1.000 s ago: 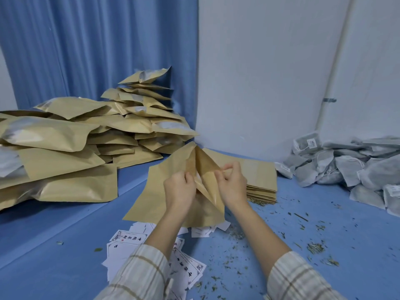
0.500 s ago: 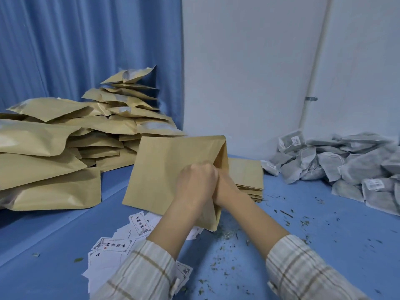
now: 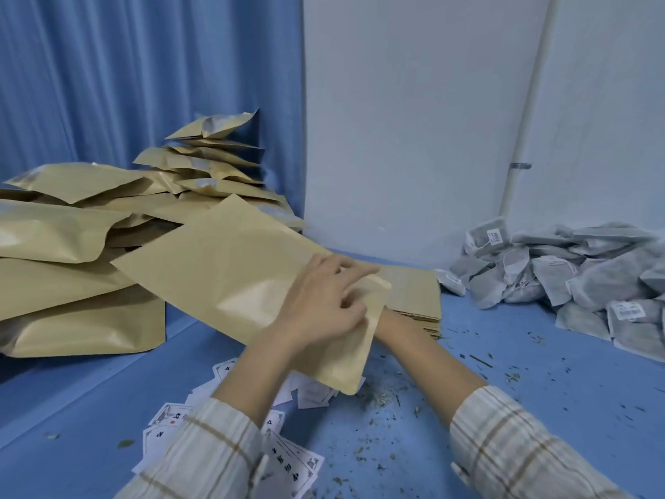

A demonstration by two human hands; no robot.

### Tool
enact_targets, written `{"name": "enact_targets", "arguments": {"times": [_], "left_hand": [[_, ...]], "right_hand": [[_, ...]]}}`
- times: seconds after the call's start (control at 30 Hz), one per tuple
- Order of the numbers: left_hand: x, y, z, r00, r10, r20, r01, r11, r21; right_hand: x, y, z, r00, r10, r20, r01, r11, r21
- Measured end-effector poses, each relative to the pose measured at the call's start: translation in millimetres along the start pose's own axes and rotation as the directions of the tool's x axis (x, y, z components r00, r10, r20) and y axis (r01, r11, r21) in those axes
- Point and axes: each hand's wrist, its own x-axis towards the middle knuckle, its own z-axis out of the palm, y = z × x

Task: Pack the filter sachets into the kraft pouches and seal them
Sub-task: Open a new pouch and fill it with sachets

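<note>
I hold a flat kraft pouch point(image 3: 230, 268) tilted above the blue surface, its mouth toward the right. My left hand point(image 3: 320, 300) lies on top near the mouth, and its fingers pinch the upper edge. My right wrist point(image 3: 392, 325) runs in under that edge, so my right hand is hidden inside the pouch. Grey filter sachets point(image 3: 561, 275) lie heaped at the right against the wall, apart from both hands.
Several stuffed kraft pouches point(image 3: 72, 246) are stacked high at the left before a blue curtain. A stack of flat pouches point(image 3: 414, 289) lies just behind my hands. White printed cards point(image 3: 288, 459) are scattered under my left forearm. Dry herb crumbs point(image 3: 381, 397) litter the surface.
The pouch has turned from upright to tilted flat, mouth to the right. My right hand has slid inside it and my left hand now lies on top.
</note>
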Motion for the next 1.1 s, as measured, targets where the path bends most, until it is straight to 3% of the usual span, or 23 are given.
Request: {"name": "enact_targets", "arguments": {"times": [0.07, 0.17, 0.27, 0.37, 0.5, 0.67, 0.87, 1.1], "left_hand": [[3, -18, -8, 0.987, 0.045, 0.152, -0.051, 0.998, 0.039], [11, -26, -4, 0.952, 0.088, 0.292, -0.089, 0.996, -0.010], [20, -15, 15, 0.961, 0.186, 0.203, -0.162, 0.978, -0.129], [29, 1, 40, 0.976, 0.181, 0.122, -0.142, 0.952, -0.271], [47, 34, 77, 0.994, 0.102, 0.030, -0.081, 0.912, -0.403], [71, 84, 121, 0.989, 0.137, -0.051, -0.146, 0.920, -0.363], [98, 132, 167, 0.988, 0.139, -0.074, -0.154, 0.947, -0.281], [119, 176, 227, 0.992, 0.126, -0.008, -0.122, 0.941, -0.315]], "right_hand": [[13, 10, 5, 0.999, 0.050, 0.001, -0.050, 0.998, -0.044], [16, 23, 3, 0.993, 0.052, 0.101, -0.069, 0.983, 0.173], [4, 37, -10, 0.993, 0.097, 0.065, -0.109, 0.969, 0.222], [-4, 69, -19, 0.992, 0.122, 0.031, -0.125, 0.937, 0.325], [-22, 110, -45, 0.958, 0.179, -0.225, -0.068, 0.901, 0.429], [-36, 176, -70, 0.879, 0.283, -0.384, -0.157, 0.931, 0.329], [-38, 243, -90, 0.842, 0.290, -0.455, -0.154, 0.937, 0.313], [-39, 314, -95, 0.768, 0.457, -0.448, -0.080, 0.763, 0.641]]}}
